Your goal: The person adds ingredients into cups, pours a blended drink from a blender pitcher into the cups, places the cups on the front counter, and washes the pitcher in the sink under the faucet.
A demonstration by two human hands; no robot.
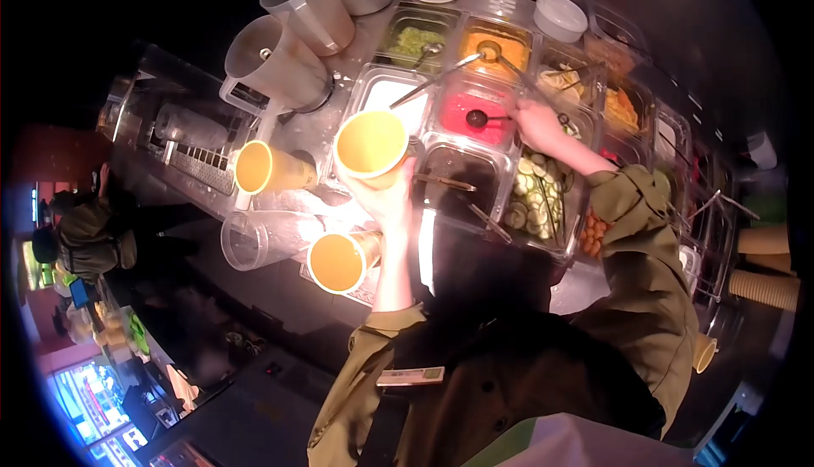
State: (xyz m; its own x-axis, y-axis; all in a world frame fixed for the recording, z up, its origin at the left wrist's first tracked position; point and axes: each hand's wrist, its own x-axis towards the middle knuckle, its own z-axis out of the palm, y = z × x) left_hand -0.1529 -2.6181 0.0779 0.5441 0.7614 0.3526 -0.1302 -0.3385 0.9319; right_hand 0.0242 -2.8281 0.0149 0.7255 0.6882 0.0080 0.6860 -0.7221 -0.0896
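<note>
My left hand (388, 200) is closed around a paper cup (373, 146), yellowish inside, its mouth tilted toward me. My right hand (543, 128) grips the handle of a dark ladle (477, 118), whose round bowl sits at the bright pink sauce (462, 128) in a clear pan. Beside that pan, near the held cup, is a pan of white contents (398, 94). Below the right forearm, cucumber slices (536, 195) fill another pan. Two more paper cups, one upper (254, 167) and one lower (337, 263), stand left of my left hand.
Several translucent pitchers (280, 64) line the upper left. Pans of green contents (415, 41) and orange contents (496, 45) lie farther back, with utensils across them. A clear cup (263, 240) lies near the paper cups. Another person (97, 229) is at far left.
</note>
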